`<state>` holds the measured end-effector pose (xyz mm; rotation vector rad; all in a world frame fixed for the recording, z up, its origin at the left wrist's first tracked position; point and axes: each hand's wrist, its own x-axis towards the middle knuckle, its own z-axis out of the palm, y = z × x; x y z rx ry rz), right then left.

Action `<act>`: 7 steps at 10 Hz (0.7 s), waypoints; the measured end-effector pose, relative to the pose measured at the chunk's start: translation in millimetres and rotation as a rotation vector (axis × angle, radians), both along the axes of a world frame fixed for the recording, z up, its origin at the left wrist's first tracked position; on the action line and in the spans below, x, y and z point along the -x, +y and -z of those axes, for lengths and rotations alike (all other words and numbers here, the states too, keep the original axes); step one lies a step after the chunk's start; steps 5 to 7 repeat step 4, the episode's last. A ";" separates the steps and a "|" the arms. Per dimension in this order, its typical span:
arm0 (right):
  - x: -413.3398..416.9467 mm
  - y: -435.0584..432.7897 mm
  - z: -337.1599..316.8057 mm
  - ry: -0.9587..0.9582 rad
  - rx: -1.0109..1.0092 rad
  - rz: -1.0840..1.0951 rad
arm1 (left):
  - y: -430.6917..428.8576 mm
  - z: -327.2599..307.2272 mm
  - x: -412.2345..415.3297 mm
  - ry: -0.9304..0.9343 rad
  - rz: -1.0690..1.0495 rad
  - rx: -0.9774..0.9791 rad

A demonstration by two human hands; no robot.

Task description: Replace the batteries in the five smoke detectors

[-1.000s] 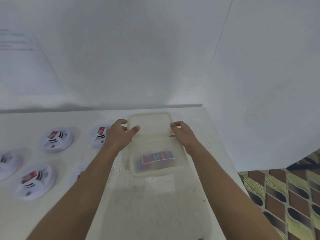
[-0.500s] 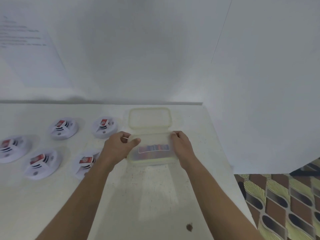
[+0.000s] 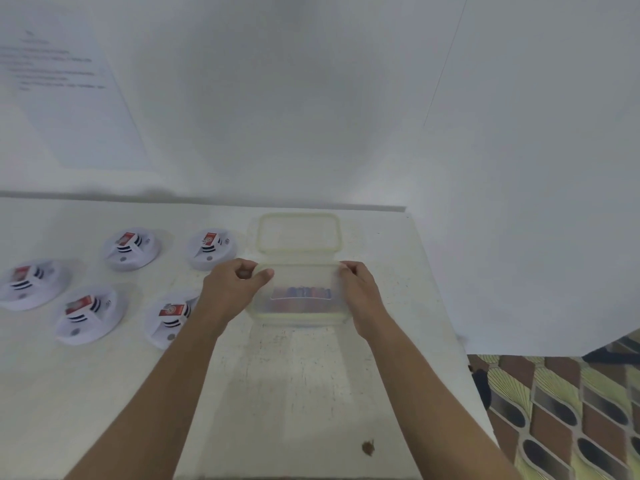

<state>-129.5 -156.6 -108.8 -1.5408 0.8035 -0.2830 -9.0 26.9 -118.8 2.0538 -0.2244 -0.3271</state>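
The left hand [image 3: 235, 289] has its fingers curled and its thumb pressed to the far left corner of the box [image 3: 301, 311], pinching the rim. The right hand [image 3: 360, 292] curls over the far right corner in much the same way. Between them the cloudy plastic box sits open on the tabletop [image 3: 294, 375]. Its lid [image 3: 299, 233] lies flat just behind it; whether the two touch, I cannot tell.

A row of batteries [image 3: 301, 293] shows through the plastic, blurred red and blue. To my eye the step in hand is settling the box so that fresh batteries can be taken out. That goes best with one hand holding the light box down while the other reaches in from above for one battery at a time, or the box may slide or tip.

The five smoke detectors [image 3: 211, 249] lie to the left, each with a red block on top. The nearest detector [image 3: 171, 318] sits just beside the left forearm, which should stay clear of it.
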 end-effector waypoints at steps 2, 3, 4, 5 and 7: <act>-1.6 3.1 -29.8 -0.119 0.165 0.021 | -8.1 -32.6 15.3 -0.283 -0.055 0.030; -0.7 5.0 -64.0 -0.275 0.236 0.010 | -8.2 -68.7 24.0 -0.490 -0.014 0.138; 2.5 -2.4 -109.0 -0.544 0.333 0.116 | 0.8 -118.3 42.4 -0.743 0.154 0.186; 2.5 -2.4 -109.0 -0.544 0.333 0.116 | 0.8 -118.3 42.4 -0.743 0.154 0.186; 2.5 -2.4 -109.0 -0.544 0.333 0.116 | 0.8 -118.3 42.4 -0.743 0.154 0.186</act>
